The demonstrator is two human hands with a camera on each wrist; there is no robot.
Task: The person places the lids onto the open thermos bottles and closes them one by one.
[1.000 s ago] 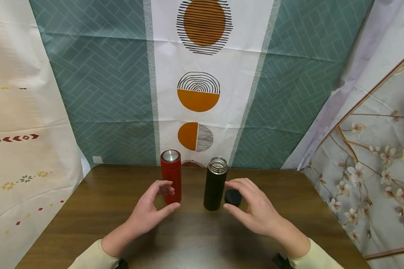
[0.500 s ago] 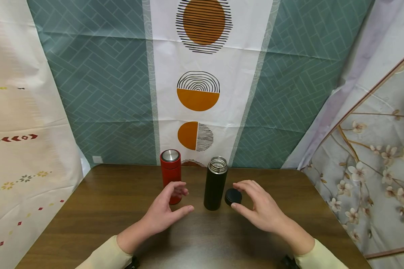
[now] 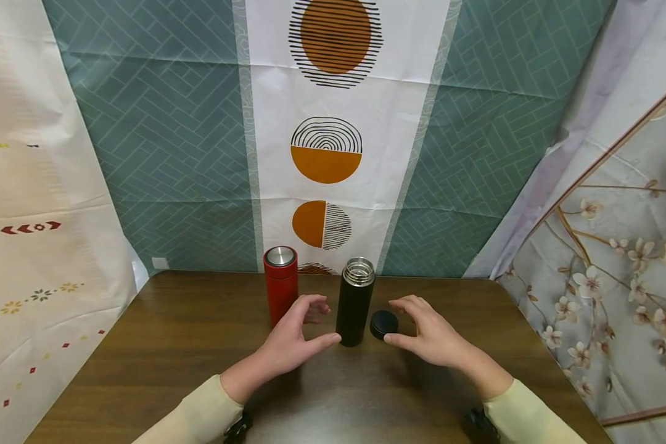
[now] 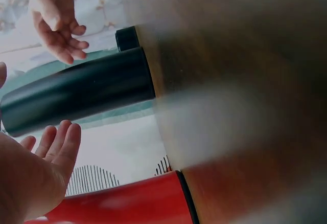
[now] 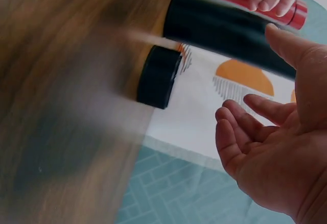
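A dark green-black thermos bottle stands upright and uncapped on the table, its steel threaded neck showing. Just to its right lies its round black lid. My left hand is at the bottle's left side, fingers spread in a loose C with nothing in them. On the other side my right hand curves loosely near the lid, thumb tip at its lower edge in the head view. In the right wrist view a gap shows between the lid and my fingers. A red thermos with a steel-topped cap stands behind my left hand.
The brown wooden table ends at a patterned green and white cloth hanging behind the bottles. A floral cloth hangs at the right, and a cream cloth at the left.
My left hand has moved right, from in front of the red thermos to beside the dark one. My right hand has shifted slightly right, toward the lid. Bottles and lid stay put.
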